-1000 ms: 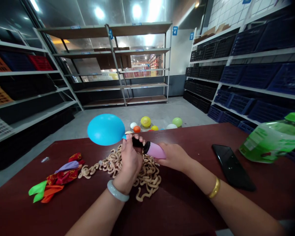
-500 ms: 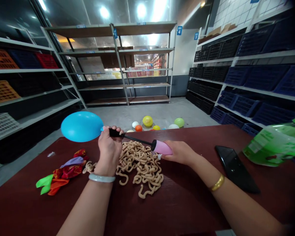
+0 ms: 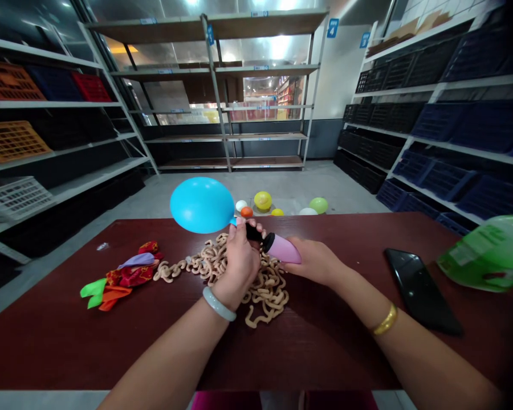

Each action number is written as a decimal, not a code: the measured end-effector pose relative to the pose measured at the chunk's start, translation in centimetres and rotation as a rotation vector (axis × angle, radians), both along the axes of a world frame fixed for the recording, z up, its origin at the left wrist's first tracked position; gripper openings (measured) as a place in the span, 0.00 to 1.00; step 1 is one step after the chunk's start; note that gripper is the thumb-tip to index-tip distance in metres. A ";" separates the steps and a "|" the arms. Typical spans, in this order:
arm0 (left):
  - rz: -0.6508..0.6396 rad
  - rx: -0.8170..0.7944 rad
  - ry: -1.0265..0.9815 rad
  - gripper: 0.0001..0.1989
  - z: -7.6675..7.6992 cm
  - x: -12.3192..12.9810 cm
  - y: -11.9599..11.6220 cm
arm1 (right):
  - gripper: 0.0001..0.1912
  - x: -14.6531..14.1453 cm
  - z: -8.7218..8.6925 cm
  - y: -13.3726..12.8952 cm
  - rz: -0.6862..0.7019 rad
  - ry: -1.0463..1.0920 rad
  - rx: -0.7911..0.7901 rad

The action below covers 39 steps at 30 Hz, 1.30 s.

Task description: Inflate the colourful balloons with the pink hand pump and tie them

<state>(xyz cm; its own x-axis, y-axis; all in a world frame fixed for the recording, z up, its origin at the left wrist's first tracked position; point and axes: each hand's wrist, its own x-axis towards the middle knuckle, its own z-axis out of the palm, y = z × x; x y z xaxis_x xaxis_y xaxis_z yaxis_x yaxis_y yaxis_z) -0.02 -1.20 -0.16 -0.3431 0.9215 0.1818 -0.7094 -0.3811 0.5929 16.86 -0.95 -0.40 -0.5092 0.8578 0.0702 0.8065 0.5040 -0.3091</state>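
Observation:
A blue inflated balloon [image 3: 202, 205] points its neck at my left hand [image 3: 243, 250], whose fingers wrap round the black end of a hand pump and the neck. The pump's pink barrel [image 3: 283, 249] is gripped at its far end by my right hand [image 3: 314, 261]. Black end and barrel are close together, and little of the rod shows. Beneath my hands a heap of tan curly pieces [image 3: 267, 293] lies on the dark red table [image 3: 325, 341]. Uninflated balloons [image 3: 130, 275] in red, purple, orange and green lie to the left.
A black phone [image 3: 422, 290] and a green-labelled pouch [image 3: 487, 253] are on the table's right side. Beyond the far edge, several inflated balloons [image 3: 263, 200] rest on the floor. Metal shelves [image 3: 265, 136] and crates [image 3: 491, 196] stand around.
My left hand has moved right toward my right hand, carrying the balloon along. The pump's rod has slid into the pink barrel. The view has tilted down a little.

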 end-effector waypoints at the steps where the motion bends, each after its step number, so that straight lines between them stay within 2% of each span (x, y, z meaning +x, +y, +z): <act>1: 0.004 -0.004 0.006 0.14 0.2 -0.2 0.0 | 0.30 -0.1 0.1 -0.1 -0.006 0.011 -0.008; 5: 0.049 0.001 0.031 0.13 1.3 -2.3 0.6 | 0.29 -0.2 0.2 0.0 -0.017 0.052 -0.058; 11: 0.196 0.000 -0.006 0.09 3.5 -8.5 2.0 | 0.31 0.7 -0.2 1.0 0.019 0.014 -0.028; 14: 0.223 0.019 -0.018 0.09 4.2 -10.2 2.2 | 0.29 1.3 -0.2 1.2 0.042 0.016 -0.007; 18: 0.199 0.046 -0.014 0.08 3.7 -9.1 2.1 | 0.27 1.8 0.0 1.3 0.056 0.010 0.019; 25: 0.064 0.018 0.021 0.13 0.9 -2.8 1.0 | 0.27 0.8 0.2 0.3 0.045 0.018 0.034; 29: 0.014 0.021 0.018 0.14 0.2 -0.3 0.0 | 0.25 0.4 0.4 0.0 0.044 0.065 0.023; 34: 0.033 0.006 0.041 0.13 0.6 -0.7 0.1 | 0.27 0.1 0.4 0.0 0.044 0.094 -0.003; 39: 0.104 -0.036 0.031 0.09 1.6 -4.7 1.5 | 0.29 0.6 0.0 0.7 0.035 0.069 -0.058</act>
<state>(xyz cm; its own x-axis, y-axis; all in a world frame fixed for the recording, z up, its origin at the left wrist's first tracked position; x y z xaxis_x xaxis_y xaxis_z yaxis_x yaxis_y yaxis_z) -4.72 0.35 1.47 -0.4323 0.8872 0.1615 -0.6482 -0.4302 0.6283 17.43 -0.23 -0.36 -0.5349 0.8430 0.0571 0.7643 0.5116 -0.3925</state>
